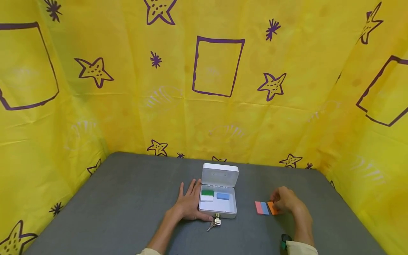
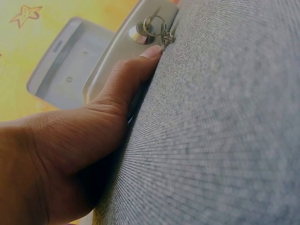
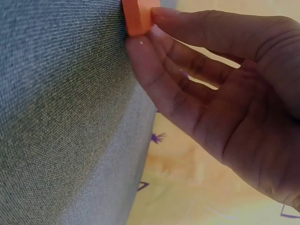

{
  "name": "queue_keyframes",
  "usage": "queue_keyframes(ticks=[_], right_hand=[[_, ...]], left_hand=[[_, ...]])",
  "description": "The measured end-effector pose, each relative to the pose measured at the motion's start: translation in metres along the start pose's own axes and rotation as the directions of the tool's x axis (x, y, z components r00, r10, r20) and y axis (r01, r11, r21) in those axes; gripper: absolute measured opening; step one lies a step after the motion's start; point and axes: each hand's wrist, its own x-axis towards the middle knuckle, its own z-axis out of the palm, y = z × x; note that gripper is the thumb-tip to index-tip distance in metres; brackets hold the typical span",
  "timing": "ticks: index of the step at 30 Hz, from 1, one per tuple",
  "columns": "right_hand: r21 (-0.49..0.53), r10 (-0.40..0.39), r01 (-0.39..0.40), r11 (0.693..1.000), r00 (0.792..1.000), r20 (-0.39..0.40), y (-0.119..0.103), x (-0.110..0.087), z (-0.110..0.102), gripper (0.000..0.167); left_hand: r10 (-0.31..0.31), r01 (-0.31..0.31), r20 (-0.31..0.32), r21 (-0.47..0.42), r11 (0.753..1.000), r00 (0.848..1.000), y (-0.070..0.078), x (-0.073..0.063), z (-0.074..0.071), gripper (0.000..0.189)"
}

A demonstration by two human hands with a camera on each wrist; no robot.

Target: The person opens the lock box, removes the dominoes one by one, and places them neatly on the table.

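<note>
Fingers of the right hand (image 1: 287,200) pinch an orange block (image 1: 272,207) at the gray tabletop (image 1: 143,198), just beside 2 touching blocks, a pink block (image 1: 259,208) and a blue block (image 1: 265,208). The left hand (image 1: 189,203), fingers straight and spread, braces an open white cash box (image 1: 220,215) holding 3 blocks; keys (image 1: 217,221) hang at its lock.

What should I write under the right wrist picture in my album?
Fingers of the right hand pinch a rectangular orange block by a grey textured tabletop, yellow patterned cloth behind.
</note>
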Motion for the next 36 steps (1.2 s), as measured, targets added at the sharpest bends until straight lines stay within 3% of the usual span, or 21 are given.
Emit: queue_keyframes(ticks=[36], right_hand=[[0.008,-0.018,0.017,1.000,0.999,0.037,-0.0034,0.0025,-0.0003,0.017]], left_hand=[[-0.001,0.001,-0.008,0.003,1.000,1.000,0.0008,-0.0004,-0.0001,0.135]])
